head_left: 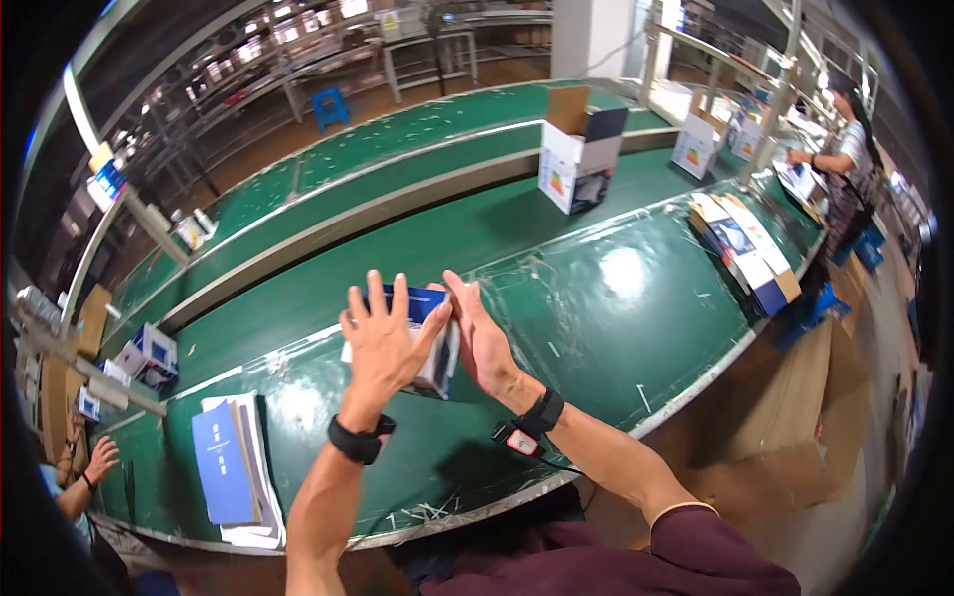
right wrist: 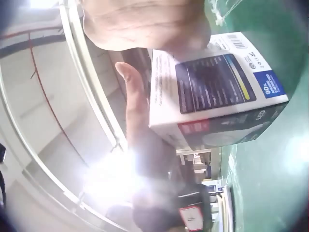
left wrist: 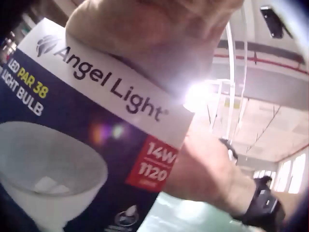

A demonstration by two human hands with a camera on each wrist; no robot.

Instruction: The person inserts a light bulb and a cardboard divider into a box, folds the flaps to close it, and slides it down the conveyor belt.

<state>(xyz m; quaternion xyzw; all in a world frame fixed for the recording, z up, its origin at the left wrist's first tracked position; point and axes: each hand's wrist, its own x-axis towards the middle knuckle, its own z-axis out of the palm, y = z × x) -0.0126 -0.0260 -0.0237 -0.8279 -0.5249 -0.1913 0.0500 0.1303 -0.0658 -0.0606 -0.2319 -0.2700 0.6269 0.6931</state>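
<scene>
A blue and white printed light bulb box [head_left: 433, 373] is between the two hands above the green table. The left hand [head_left: 383, 348], fingers spread and straight, lies over its near left side and top. Against its right side rests the right hand [head_left: 484, 343], fingers extended. In the left wrist view the box [left wrist: 91, 111] shows a bulb picture and the words Angel Light, with the left hand [left wrist: 149, 29] along its top. The right wrist view has the box [right wrist: 212, 87] tilted, the right hand [right wrist: 149, 24] touching it. Some fingertips are hidden.
Blue booklet and papers [head_left: 227, 462] lie at the left. An open carton [head_left: 576, 164] stands on the belt [head_left: 328, 253], with more cartons [head_left: 699, 144] behind. Flattened boxes [head_left: 745, 253] lie at the right. People are at both ends of the table [head_left: 616, 328].
</scene>
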